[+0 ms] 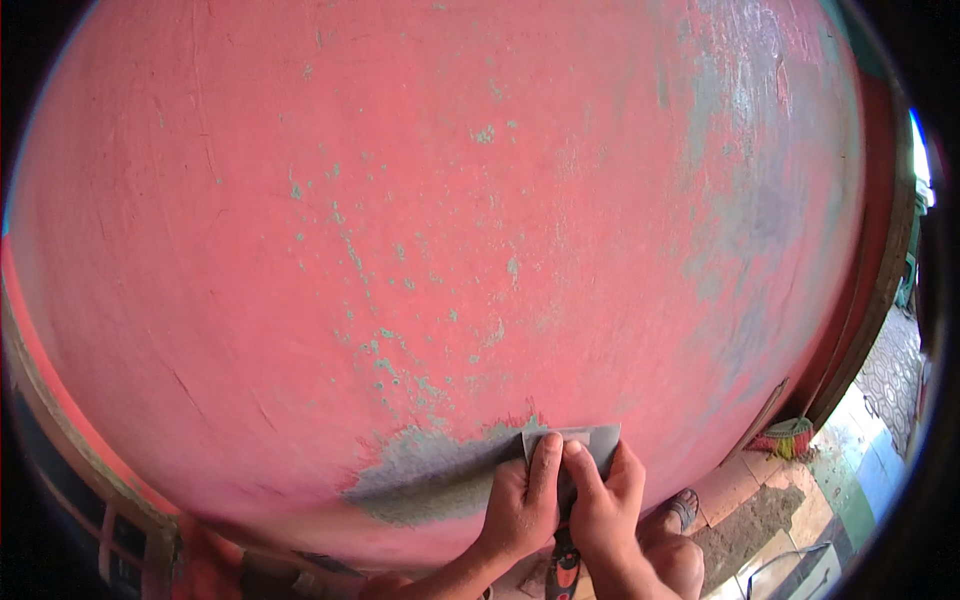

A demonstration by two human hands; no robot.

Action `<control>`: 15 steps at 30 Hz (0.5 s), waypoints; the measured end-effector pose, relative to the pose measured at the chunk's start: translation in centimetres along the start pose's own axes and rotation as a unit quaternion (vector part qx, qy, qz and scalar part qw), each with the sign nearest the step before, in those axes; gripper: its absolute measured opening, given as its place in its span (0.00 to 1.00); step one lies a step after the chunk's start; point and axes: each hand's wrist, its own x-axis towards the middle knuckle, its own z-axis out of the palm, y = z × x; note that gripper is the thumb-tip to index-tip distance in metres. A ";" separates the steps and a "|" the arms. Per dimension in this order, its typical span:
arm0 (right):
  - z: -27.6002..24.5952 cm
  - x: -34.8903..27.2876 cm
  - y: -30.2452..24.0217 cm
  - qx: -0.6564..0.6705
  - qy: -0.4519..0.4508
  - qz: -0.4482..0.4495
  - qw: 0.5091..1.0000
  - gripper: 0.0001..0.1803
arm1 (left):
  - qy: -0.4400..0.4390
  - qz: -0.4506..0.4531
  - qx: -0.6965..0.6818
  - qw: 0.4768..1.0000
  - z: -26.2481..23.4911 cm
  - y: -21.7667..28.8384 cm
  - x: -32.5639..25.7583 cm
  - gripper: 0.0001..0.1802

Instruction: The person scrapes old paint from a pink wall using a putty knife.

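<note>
Both hands are closing around one scraper (604,446) at the lower centre of the view. The left hand (522,505) is holding the left side, with its thumb lying extended over the blade and its fingers curling under. The right hand (606,510) is holding the right side, its thumb pressing on the blade beside the left thumb and its bent fingers bearing at the right edge. Neither hand is standing open. The dark handle (563,570) with orange-red markings is extending downward between the wrists; the hands are covering its upper part and much of the blade.

The blade is lying at the pink wall (250,260), its broad edge pointing up, at the right end of a grey bare patch (430,478). Exact contact along the edge cannot be told. Small green-grey spots are showing above the patch, and larger worn areas are spreading at upper right.

A sandalled foot (683,510) is resting just right of the right hand, near the wall base. A red, yellow and green broom head (787,438) is standing farther right, near the door frame (888,250). Brown debris (755,525) is covering part of the tiled floor (735,485).
</note>
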 end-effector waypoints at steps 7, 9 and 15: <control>-0.2 -0.1 -0.4 -0.003 0.008 -0.010 1.000 0.09 | -0.006 -0.040 0.015 0.999 0.1 -0.1 -0.2 0.28; -0.2 0.2 -0.7 -0.003 -0.003 -0.006 1.000 0.08 | -0.009 -0.038 0.015 0.999 0.0 -0.1 -0.1 0.28; 0.1 0.8 -1.5 -0.030 0.002 -0.040 0.999 0.10 | -0.020 -0.062 0.008 0.998 0.1 1.6 0.8 0.28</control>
